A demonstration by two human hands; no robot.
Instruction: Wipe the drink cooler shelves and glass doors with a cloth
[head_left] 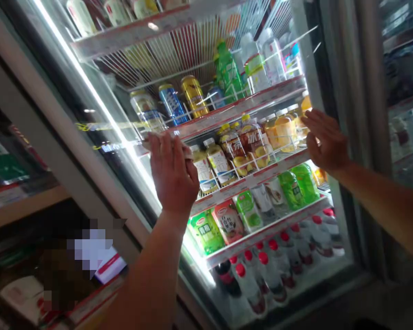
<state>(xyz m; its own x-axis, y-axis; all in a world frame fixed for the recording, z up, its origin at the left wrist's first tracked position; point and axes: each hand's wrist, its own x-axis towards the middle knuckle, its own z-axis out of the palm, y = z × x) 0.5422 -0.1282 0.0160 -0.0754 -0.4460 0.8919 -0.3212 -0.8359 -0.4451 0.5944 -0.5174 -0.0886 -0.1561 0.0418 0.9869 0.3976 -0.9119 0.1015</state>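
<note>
Head camera: two bare hands raised at a transparent glass door (120, 94) of a lit drinks cooler. Left hand (174, 176) has fingers straight and close together, laid over a thin, pale, folded cloth (187, 153), thumb by its edge, hand held on it. Cloth sits between hand and glass, left part of door, near a bright white vertical light strip (79, 64); most of it hidden under the hand. Right hand (326, 140) is at the door's right side, fingers together and slightly bent, thumb a bit apart, nothing visible in it; cannot tell whether the palm touches glass.

Behind glass, upper shelf: blue metal can (172, 103), gold metal can (194, 96), green plastic bottle (230, 71). Next shelf down: brown-labelled plastic bottles with yellow caps (242, 142), amber drink bottles with white caps (285, 131). Below: green rectangular carton (207, 232), red-pink carton (227, 222) just beside it. Bottom: clear plastic bottles with red caps (270, 275). Lower left, outside the cooler, partly pixelated; contents unclear.
</note>
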